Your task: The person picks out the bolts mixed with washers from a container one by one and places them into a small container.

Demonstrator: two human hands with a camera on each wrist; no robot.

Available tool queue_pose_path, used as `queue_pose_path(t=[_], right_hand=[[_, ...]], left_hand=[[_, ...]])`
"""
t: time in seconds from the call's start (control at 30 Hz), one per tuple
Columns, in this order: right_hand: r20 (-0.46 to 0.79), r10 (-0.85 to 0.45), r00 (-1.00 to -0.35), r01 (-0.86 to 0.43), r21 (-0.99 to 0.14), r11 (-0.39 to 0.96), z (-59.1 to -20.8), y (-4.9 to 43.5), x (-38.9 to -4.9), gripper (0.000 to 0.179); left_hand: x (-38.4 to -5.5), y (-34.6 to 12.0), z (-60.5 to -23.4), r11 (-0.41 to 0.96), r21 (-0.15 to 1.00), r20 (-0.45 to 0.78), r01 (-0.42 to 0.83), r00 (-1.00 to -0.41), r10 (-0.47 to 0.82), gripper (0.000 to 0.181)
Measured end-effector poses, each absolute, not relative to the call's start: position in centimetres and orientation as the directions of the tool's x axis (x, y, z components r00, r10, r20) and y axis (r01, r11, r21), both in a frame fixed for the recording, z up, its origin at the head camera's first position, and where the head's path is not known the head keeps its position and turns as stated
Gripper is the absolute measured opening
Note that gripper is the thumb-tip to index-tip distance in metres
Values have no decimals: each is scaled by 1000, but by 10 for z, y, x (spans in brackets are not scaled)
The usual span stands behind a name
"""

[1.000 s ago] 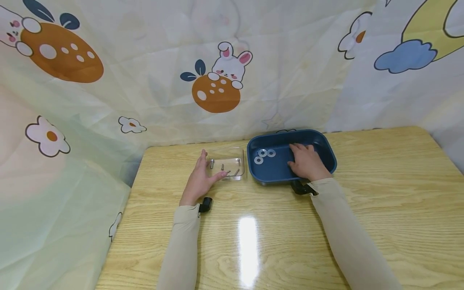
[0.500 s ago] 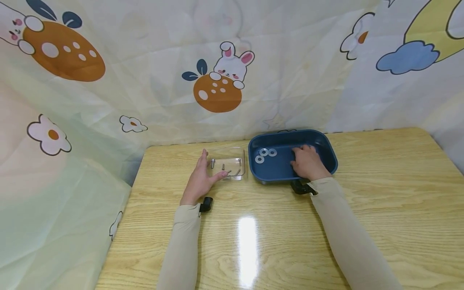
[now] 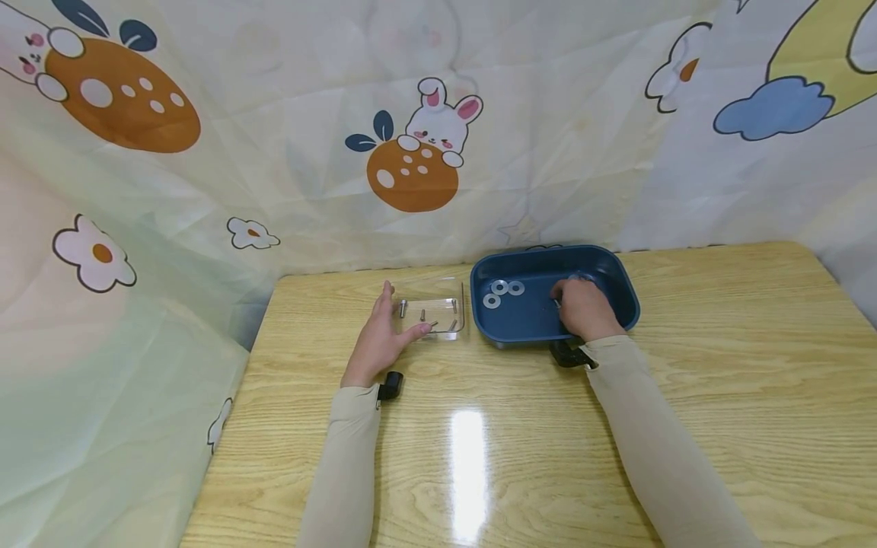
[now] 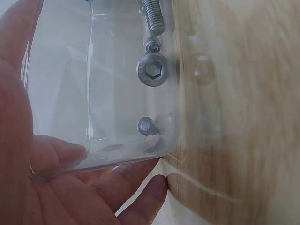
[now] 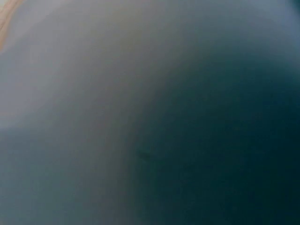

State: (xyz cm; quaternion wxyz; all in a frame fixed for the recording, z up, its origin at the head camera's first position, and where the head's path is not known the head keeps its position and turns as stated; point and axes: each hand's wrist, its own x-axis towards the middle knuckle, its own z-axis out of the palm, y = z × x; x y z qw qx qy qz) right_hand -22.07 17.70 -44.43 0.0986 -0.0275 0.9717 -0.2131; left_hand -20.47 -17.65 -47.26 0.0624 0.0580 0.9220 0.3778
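Observation:
My left hand holds a clear plastic box at its left and near sides, thumb along the near wall. Inside the box lie several metal socket-head screws; the left wrist view shows their hex sockets and a threaded shank close up. My right hand is down inside a dark blue tray, fingers curled. A small silvery piece shows at its fingertips, mostly hidden by the hand. Left of that hand, 3 flat washers lie on the tray floor. The right wrist view is a dark blur.
The box and tray stand side by side near the back edge of a wooden table. Directly behind rises a patterned cloth, which also hangs along the left side.
The right hand's fingers have drawn in from spread to curled, and a small silvery piece now shows at the fingertips. The left hand keeps its place on the box.

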Motion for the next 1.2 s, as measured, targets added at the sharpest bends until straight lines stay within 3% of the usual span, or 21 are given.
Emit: queue_pose_path(t=[0.37, 1.2], right_hand=[[-204, -106, -973, -17, -399, 917, -443, 177, -222, 26], [-5, -100, -995, -86, -467, 880, -440, 172, -217, 27]], left_hand=[[-205, -177, -472, 713, 698, -68, 64, -986, 154, 124], [-205, -177, -473, 709, 703, -73, 58, -985, 154, 120]])
